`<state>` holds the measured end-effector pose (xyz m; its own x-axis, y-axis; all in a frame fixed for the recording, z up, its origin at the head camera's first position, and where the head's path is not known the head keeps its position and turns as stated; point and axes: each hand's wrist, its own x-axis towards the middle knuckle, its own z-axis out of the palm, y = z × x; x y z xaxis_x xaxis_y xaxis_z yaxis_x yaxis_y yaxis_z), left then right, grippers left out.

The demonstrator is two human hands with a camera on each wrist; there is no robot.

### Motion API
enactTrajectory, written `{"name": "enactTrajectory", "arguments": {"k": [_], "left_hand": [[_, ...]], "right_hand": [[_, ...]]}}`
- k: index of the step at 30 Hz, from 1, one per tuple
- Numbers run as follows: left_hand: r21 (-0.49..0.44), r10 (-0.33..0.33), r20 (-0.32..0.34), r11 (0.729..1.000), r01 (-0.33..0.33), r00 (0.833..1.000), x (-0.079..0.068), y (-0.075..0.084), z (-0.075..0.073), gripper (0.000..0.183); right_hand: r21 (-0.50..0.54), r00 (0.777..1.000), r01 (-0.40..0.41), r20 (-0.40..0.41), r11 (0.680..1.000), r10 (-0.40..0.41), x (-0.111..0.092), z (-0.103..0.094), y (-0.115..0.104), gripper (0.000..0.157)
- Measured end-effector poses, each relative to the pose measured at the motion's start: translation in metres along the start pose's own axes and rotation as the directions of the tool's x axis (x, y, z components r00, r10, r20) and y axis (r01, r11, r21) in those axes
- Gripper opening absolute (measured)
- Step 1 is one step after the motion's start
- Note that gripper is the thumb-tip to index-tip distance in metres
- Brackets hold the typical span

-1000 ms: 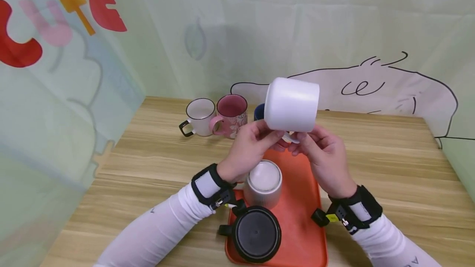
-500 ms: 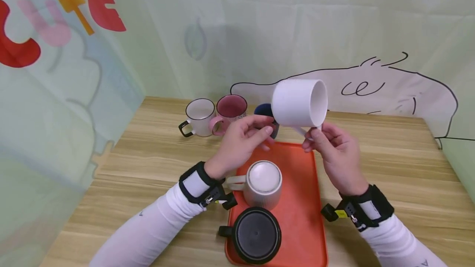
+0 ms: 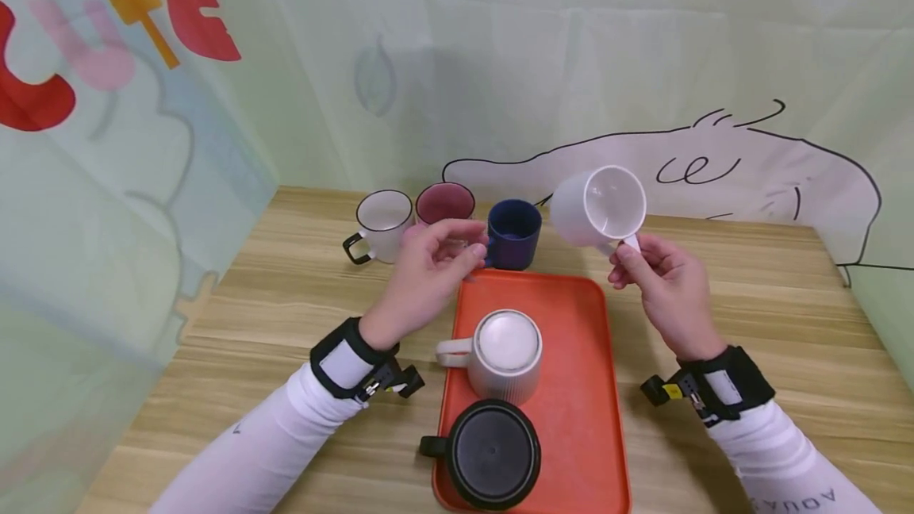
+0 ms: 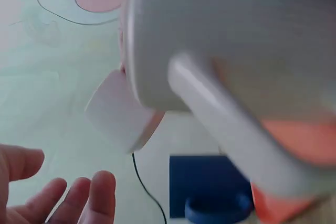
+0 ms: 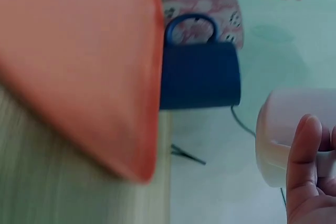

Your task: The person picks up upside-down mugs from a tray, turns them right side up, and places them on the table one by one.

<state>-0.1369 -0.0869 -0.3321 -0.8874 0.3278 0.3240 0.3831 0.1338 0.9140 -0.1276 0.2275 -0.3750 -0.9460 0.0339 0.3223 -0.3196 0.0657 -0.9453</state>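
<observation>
In the head view, my right hand [image 3: 667, 292] pinches the handle of a white mug [image 3: 600, 205], held up above the table behind the tray's right corner. The mug lies tipped on its side in the air, its mouth turned toward me. My left hand [image 3: 428, 276] hovers with nothing in it, fingers loosely bent, in front of the pink mug [image 3: 444, 203] and partly hiding it. Just right of those fingers stands a navy blue mug [image 3: 514, 235]. The right wrist view shows thumb and fingers at the white mug's handle [image 5: 325, 163].
An orange tray [image 3: 578, 387] holds an upside-down ribbed cream mug [image 3: 505, 355] and an upside-down black mug [image 3: 493, 454], handles pointing left. At the back left, a white mug with black rim [image 3: 384, 224] stands upright. A printed cloth [image 3: 607, 62] hangs behind the wooden table [image 3: 750, 300].
Both hands held the white mug at first; the left hand let go and drew left. The right hand moved right, turning the mug's mouth toward me. The navy mug came into full view.
</observation>
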Motion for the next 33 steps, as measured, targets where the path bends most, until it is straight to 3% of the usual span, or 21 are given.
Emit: {"name": "enactTrajectory", "arguments": {"k": [7,19,25,30,33], "left_hand": [[0.213,0.041,-0.009,0.976,-0.038,0.999,-0.008,-0.003,-0.012,0.033],[0.422,0.136,0.032,0.896,-0.137,0.990,-0.020,-0.015,-0.026,0.033],[0.467,0.095,0.049,0.878,-0.107,0.994,-0.029,-0.023,-0.034,0.034],[0.485,0.070,0.042,0.871,-0.082,0.997,-0.036,-0.029,-0.041,0.036],[0.518,0.051,0.051,0.853,-0.070,0.997,-0.041,-0.032,-0.045,0.038]], "right_hand": [[-0.157,0.998,-0.059,0.004,0.986,0.060,0.005,-0.009,0.009,0.034],[-0.330,0.992,-0.101,0.041,0.939,0.121,0.015,-0.021,0.021,0.032],[-0.406,0.985,-0.117,0.071,0.907,0.159,0.020,-0.020,0.027,0.026],[-0.406,0.977,-0.135,0.097,0.904,0.189,0.023,-0.020,0.030,0.029],[-0.404,0.975,-0.128,0.115,0.906,0.189,0.023,-0.021,0.032,0.030]]}}
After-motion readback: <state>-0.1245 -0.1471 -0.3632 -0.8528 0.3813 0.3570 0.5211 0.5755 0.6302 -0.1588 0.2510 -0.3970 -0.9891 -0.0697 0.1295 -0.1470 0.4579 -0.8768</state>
